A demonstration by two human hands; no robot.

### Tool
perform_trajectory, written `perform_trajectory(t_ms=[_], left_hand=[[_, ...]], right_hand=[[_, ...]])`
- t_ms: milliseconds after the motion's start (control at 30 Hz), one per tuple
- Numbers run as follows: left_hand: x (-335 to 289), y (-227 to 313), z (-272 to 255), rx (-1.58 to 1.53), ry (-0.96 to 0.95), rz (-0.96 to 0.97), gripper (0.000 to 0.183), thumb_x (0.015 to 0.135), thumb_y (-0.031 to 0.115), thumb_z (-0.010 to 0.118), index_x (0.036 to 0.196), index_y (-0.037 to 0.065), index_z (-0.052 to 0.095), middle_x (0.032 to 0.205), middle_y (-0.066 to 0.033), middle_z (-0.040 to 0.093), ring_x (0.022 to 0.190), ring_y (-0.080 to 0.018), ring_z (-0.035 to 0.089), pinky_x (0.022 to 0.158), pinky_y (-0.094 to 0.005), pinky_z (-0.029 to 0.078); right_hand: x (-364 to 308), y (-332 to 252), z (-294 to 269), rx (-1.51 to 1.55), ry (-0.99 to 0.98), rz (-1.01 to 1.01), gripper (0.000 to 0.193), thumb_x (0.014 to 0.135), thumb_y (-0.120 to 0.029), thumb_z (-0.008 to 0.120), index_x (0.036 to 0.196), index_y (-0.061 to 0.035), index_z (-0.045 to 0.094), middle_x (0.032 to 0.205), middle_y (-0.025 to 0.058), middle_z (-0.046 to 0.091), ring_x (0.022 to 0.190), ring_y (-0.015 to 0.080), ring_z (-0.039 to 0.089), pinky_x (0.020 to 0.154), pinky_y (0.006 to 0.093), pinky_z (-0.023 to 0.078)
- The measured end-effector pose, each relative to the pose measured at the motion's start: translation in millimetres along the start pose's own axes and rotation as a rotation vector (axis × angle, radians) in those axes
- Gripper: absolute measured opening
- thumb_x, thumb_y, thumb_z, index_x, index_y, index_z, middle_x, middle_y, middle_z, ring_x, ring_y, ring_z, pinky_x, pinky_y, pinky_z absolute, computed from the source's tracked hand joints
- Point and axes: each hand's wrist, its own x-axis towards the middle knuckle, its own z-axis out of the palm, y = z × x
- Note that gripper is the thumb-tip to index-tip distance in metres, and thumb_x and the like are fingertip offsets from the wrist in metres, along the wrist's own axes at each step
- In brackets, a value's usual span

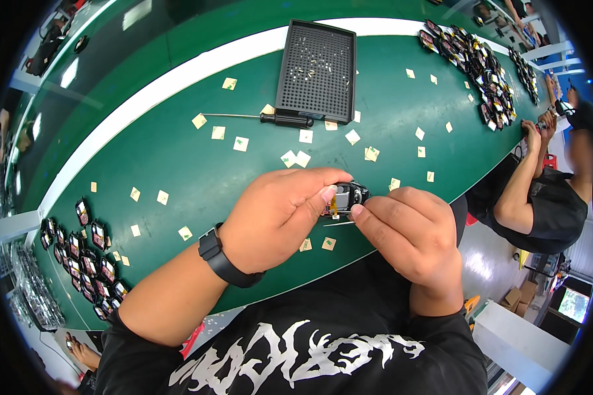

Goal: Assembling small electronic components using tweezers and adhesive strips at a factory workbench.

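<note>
Pale squares (240,143) and a black tray (310,99) lie on the green counter (389,92); above its near edge, the left hand (273,207) has its fingers around a black device (339,196). The right hand (412,230) touches it, grip unclear. A co-worker (540,204) is at right.

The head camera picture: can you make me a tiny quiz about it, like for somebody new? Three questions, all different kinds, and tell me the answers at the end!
1. Pick one: what lies by the near edge of the black tray?
A) a hammer
B) a screwdriver
C) a spoon

2. True or false: the black wristband is on the person's right arm.

3. Fill the gap: the left hand has its thumb on a small black device, above a table coloured ____.

Key:
1. B, a screwdriver.
2. False; it is on the left wrist.
3. Green.
</note>
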Motion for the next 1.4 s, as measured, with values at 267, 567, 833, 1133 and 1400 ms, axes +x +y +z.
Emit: perform_trajectory(t_ms=[267,567,833,1133,1400], left_hand=[[-1,-3,3,0.073,0.022,0.058,0.027,0.104,0.011,0.051,0.123,0.003,0.068,0.071,-0.0046,0.059,0.056,-0.0125,0.053,0.055,-0.028,0.045],[0,-2,3,0.072,-0.024,0.041,0.027,0.102,0.008,0.055,0.125,0.002,0.068,0.074,-0.0048,0.061,0.059,-0.011,0.055,0.058,-0.0265,0.046],[0,5,-1,-0.177,-0.065,-0.149,0.042,0.097,-0.001,0.061,0.139,0.0,0.059,0.084,0.0042,0.058,0.064,-0.0019,0.047,0.058,-0.0191,0.039],[0,6,1,-0.165,-0.04,-0.2,0.041,0.097,0.001,0.062,0.138,0.001,0.06,0.08,0.0044,0.057,0.062,-0.0018,0.047,0.057,-0.0186,0.038],[0,4,-8,-0.174,-0.114,-0.15,0.056,0.088,-0.008,0.051,0.143,0.001,0.056,0.078,0.0027,0.06,0.061,-0.0015,0.05,0.058,-0.0178,0.04]], right_hand=[[-5,9,7,0.062,0.013,-0.041,0.016,0.07,-0.003,0.074,0.085,0.0008,0.07,0.082,0.0056,0.065,0.065,0.0166,0.059,0.048,0.0287,0.047],[-4,7,2,0.024,-0.029,-0.084,0.016,0.068,-0.002,0.073,0.082,0.0014,0.068,0.079,0.0046,0.06,0.066,0.0166,0.058,0.048,0.0291,0.048],[-8,3,-4,-0.073,-0.029,0.048,0.022,0.067,-0.006,0.07,0.087,-0.0006,0.069,0.08,0.0047,0.06,0.069,0.0184,0.058,0.05,0.0311,0.049],[-15,2,-11,0.01,-0.003,0.15,0.024,0.067,-0.009,0.07,0.09,-0.0011,0.07,0.084,0.0074,0.065,0.064,0.0206,0.058,0.05,0.0311,0.048],[-11,-3,-2,-0.048,-0.002,0.104,0.023,0.066,-0.009,0.07,0.088,-0.0008,0.069,0.083,0.0072,0.063,0.065,0.0193,0.059,0.05,0.0303,0.049]])
